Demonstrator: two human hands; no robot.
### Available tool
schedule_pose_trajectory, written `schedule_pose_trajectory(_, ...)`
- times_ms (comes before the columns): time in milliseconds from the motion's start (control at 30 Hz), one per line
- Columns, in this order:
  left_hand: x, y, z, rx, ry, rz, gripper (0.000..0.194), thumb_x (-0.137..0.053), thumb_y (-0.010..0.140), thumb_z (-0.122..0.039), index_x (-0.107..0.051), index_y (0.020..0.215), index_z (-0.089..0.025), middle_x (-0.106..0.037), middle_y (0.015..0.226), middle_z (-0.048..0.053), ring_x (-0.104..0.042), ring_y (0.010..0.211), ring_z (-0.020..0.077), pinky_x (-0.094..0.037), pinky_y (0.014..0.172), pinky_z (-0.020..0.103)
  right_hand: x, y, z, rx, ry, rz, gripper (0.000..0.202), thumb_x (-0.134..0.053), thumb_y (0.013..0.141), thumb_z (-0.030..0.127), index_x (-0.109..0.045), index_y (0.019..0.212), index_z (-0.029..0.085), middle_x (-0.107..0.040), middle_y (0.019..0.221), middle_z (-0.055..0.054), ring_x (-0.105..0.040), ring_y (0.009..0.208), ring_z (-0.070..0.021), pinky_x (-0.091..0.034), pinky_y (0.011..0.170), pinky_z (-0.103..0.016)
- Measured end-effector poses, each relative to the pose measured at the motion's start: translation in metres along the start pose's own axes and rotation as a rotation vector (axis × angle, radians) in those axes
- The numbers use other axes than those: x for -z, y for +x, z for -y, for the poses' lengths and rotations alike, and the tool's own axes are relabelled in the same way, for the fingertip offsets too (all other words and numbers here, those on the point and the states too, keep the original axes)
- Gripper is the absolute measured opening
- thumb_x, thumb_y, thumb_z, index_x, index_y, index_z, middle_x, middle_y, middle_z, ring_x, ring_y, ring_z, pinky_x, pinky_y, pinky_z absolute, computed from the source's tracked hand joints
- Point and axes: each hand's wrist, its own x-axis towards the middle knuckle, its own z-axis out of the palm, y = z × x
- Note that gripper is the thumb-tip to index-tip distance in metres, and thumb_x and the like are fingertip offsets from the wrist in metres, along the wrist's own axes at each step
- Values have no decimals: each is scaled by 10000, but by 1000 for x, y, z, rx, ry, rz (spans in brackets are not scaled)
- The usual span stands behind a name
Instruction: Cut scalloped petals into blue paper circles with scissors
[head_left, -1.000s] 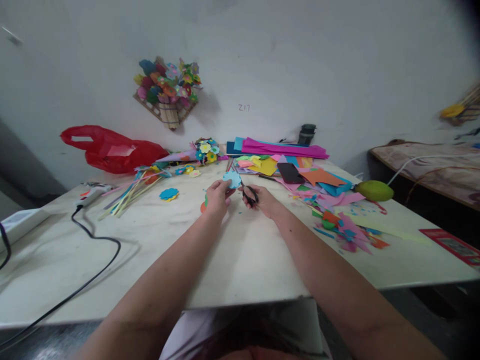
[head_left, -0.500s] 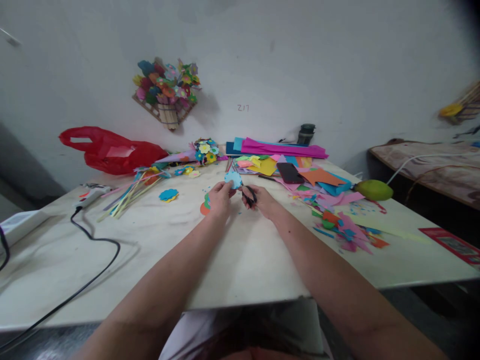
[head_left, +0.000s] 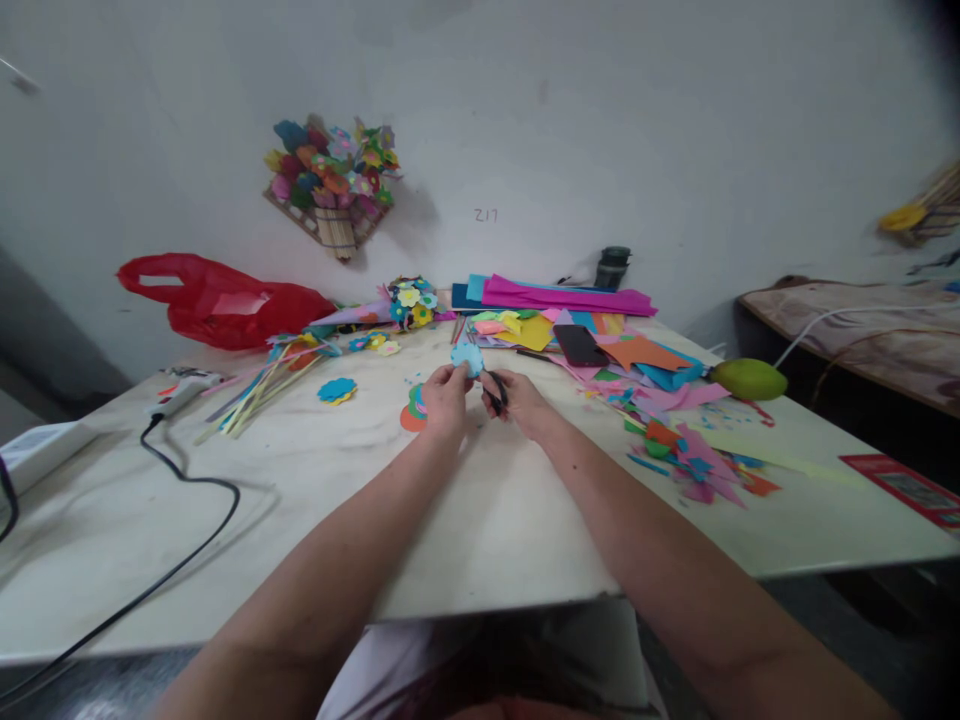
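Hands: both come close together over the middle of the table (head_left: 502, 540), the left hand (head_left: 448, 397) and right hand (head_left: 519, 400) nearly meeting.
Paper (head_left: 466, 355): pale blue and scalloped, it rises from the left fingertips, just beyond the hands.
Snipping: trimming the edge seems to be the step; small bites should serve best, the paper turned into the scissors (head_left: 496, 392) rather than the scissors swung around it, fingertips well back from the cut.
Left pinch: thumb and fingers press together on the paper's lower edge, with little gap.
Right grip: fingers curl, partly closed, round the black handles; how wide the blades gape is too small to tell.
Scissors: between the hands, pointing toward the paper's right edge.
Discs (head_left: 410, 420): orange and green among them, overlapping, just left of the left hand.
Cutouts (head_left: 337, 389): blue over yellow, farther left.
Phone (head_left: 580, 346): beyond the right hand and to its right, among coloured sheets (head_left: 641, 351).
Scraps (head_left: 709, 468): well to the right of the right hand.
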Motion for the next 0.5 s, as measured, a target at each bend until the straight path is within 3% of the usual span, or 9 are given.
schedule_pose_trajectory(100,0,-1,0,-7,-25,-45,209,-704,745,-398,-599,672,-233,-612,608,-9,-676,740,200,-416,584,265,-2,0,0,-1,1,-13,278,-683,752,434,-555,724,188,-564,522,39,-492,400,-88,-248,371,-210)
schedule_pose_trajectory(500,2,-1,-9,11,-137,-46,179,-708,732,-275,-577,623,-219,-564,577,-26,-622,643,148,-498,667,262,-3,-1,3,-19,-43,-37,237,-674,787,390,-576,732,182,-535,506,53,-474,387,-78,-236,364,-212)
